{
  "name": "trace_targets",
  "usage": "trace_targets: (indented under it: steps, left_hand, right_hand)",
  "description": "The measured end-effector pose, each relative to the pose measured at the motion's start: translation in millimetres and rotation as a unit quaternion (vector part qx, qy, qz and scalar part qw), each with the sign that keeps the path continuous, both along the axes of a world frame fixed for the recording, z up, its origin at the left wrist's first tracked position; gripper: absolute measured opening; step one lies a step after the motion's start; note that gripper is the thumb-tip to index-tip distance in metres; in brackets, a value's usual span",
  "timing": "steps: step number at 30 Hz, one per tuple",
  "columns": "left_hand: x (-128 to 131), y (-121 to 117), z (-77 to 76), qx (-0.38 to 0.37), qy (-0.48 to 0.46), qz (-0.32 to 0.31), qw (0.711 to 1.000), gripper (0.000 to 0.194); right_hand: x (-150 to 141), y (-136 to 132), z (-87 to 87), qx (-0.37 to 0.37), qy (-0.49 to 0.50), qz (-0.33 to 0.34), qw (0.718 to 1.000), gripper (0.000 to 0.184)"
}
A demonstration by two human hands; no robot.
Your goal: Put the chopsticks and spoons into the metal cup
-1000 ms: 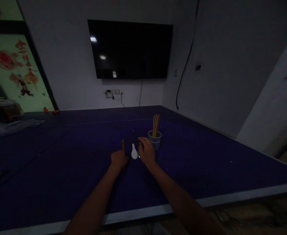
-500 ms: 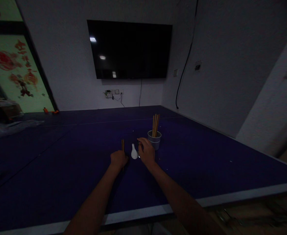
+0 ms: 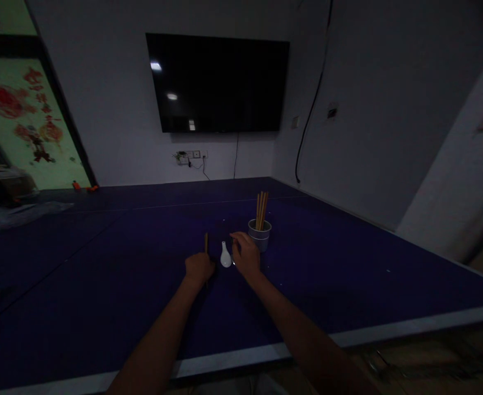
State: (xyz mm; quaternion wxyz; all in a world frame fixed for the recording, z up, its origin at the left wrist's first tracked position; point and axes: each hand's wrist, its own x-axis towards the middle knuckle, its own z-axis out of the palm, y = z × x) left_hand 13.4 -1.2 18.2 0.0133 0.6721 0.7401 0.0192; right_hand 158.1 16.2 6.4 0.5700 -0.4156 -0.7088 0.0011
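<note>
Chopsticks stand out past the far side of the left hand, whose grip is clamped on them above the blue table. Just right lies a white spoon, bowl near, handle far. The right hand is beside a shiny piece, mostly hidden; I cannot tell its grip. Farther right, a grey cup holds upright sticks.

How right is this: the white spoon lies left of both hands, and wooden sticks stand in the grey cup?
Not quite: in the head view, the white spoon lies between left hand and right hand. Wooden sticks do stand in the grey cup.
</note>
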Motion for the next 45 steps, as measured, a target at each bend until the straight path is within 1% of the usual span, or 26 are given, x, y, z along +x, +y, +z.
trace_targets:
  steps: [7, 13, 17, 20, 23, 25, 26, 28, 30, 32, 34, 39, 41, 42, 44, 45]
  left_hand:
    - [-1.1, 0.0, 0.6, -0.003, -0.004, 0.0, 1.0, 0.044]
    - [-1.9, 1.5, -1.1, -0.007, -0.012, 0.001, 1.0, 0.041]
    - [-1.4, 1.6, -0.3, -0.006, -0.024, 0.021, 0.999, 0.039]
    - [-1.4, 1.2, 3.2, 0.021, -0.026, 0.028, 0.999, 0.037]
    - [0.0, 0.8, 5.9, 0.092, -0.054, -0.017, 0.994, 0.039]
    - [3.4, 0.7, 5.3, 0.134, -0.128, -0.064, 0.981, 0.039]
    - [5.8, 0.6, 4.2, 0.146, -0.183, -0.093, 0.968, 0.039]
    - [11.5, 0.0, 0.8, 0.151, -0.307, -0.149, 0.928, 0.041]
    - [16.8, -1.2, -3.0, 0.139, -0.408, -0.188, 0.882, 0.043]
    - [20.1, -2.4, -6.0, 0.12, -0.473, -0.199, 0.85, 0.043]
    - [21.2, -2.7, -8.1, 0.095, -0.515, -0.194, 0.83, 0.041]
    - [20.7, 1.5, -12.7, 0.052, -0.603, -0.189, 0.773, 0.037]
    - [21.0, 3.8, -14.7, 0.046, -0.614, -0.181, 0.767, 0.041]
    - [20.9, 4.8, -15.5, 0.054, -0.612, -0.169, 0.771, 0.044]
    - [19.3, 6.5, -16.7, 0.098, -0.595, -0.134, 0.787, 0.051]
    - [17.4, 7.4, -17.1, 0.131, -0.58, -0.114, 0.796, 0.054]
  right_hand:
    - [-0.2, -0.3, 0.0, 0.007, -0.005, -0.001, 1.0, 0.03]
    - [-0.6, 0.7, -0.7, 0.007, -0.001, 0.002, 1.0, 0.031]
    - [-0.9, 2.4, -1.8, -0.003, -0.009, 0.001, 1.0, 0.032]
    - [-1.1, 2.8, -3.0, -0.019, -0.013, -0.003, 1.0, 0.031]
    - [-2.0, 3.2, -3.8, -0.05, -0.005, 0.01, 0.999, 0.029]
    - [-3.3, 4.9, -4.1, -0.088, 0.015, 0.041, 0.995, 0.031]
    - [-4.0, 6.2, -4.1, -0.111, 0.034, 0.063, 0.991, 0.035]
    - [-5.7, 10.0, -4.0, -0.158, 0.098, 0.111, 0.976, 0.044]
    - [-6.8, 13.9, -3.1, -0.203, 0.181, 0.162, 0.949, 0.049]
    - [-7.0, 16.4, -1.2, -0.245, 0.249, 0.209, 0.913, 0.052]
    - [-6.5, 16.2, 1.2, -0.275, 0.288, 0.239, 0.886, 0.052]
    - [-7.8, 9.9, 6.7, -0.31, 0.321, 0.271, 0.853, 0.048]
    - [-7.1, 8.0, 10.3, -0.311, 0.325, 0.277, 0.849, 0.047]
    - [-5.2, 7.4, 13.3, -0.298, 0.325, 0.274, 0.854, 0.046]
    - [3.2, 6.3, 21.7, -0.237, 0.334, 0.242, 0.88, 0.044]
    - [9.8, 5.8, 27.1, -0.191, 0.344, 0.208, 0.895, 0.043]
